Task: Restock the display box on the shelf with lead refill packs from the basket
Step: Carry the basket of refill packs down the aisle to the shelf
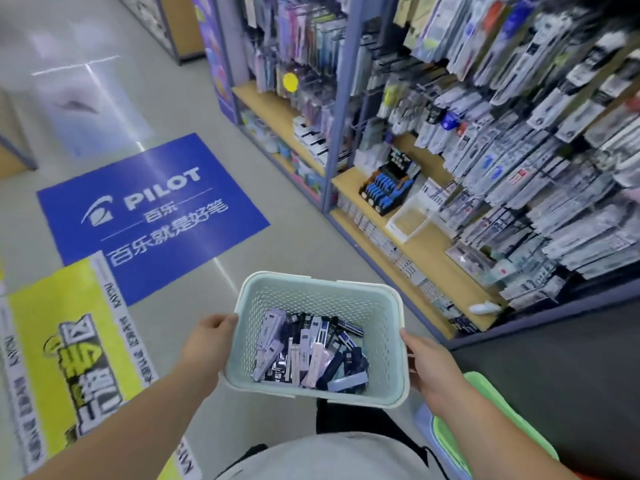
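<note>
I hold a pale green perforated basket [388, 299] out in front of me above the aisle floor. My left hand [207, 336] grips its left rim and my right hand [427, 362] grips its right rim. Several lead refill packs [308, 355], white, lilac and dark blue, lie jumbled in its bottom. On the wooden shelf [436, 258] to the right stands a white display box [410, 221] that looks empty, beside a black display box [389, 185] with blue packs.
Pegboard racks of hanging pen packs [519, 133] fill the wall above the shelf. A blue PILOT floor sticker [149, 216] and a yellow one [69, 344] lie on the aisle floor to the left. A green bin [491, 420] sits by my right side.
</note>
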